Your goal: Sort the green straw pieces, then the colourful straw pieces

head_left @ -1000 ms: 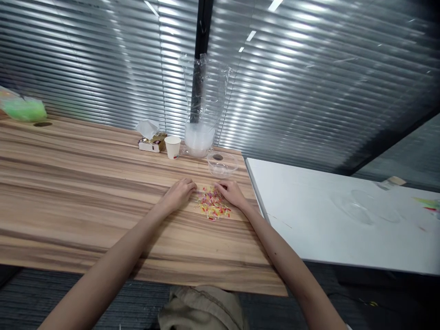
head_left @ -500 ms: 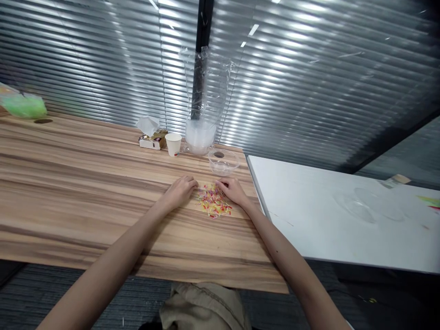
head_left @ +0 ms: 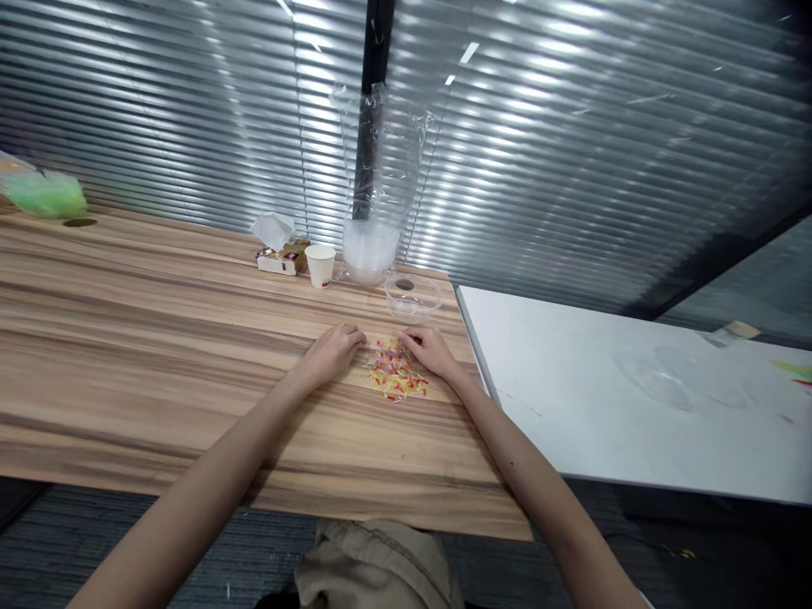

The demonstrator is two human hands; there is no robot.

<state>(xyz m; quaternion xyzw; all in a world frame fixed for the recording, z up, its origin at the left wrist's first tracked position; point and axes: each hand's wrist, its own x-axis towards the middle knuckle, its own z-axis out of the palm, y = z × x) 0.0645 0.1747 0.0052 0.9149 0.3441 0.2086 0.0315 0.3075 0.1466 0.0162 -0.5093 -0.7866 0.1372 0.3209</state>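
A pile of small bits in red, yellow, pink and white lies on the wooden table between my hands. Whether it is loose or inside a thin clear bag, I cannot tell. My left hand rests at its upper left edge, fingers curled together near the bits. On the upper right side, my right hand is closed in a pinch at the pile's edge. What either set of fingertips holds is too small to make out. Just behind my right hand stands a clear plastic bowl.
Along the back of the wooden table stand a tissue box, a paper cup and stacked clear bowls in a plastic bag. A green-filled bag lies far left. A white table adjoins on the right, holding clear lids.
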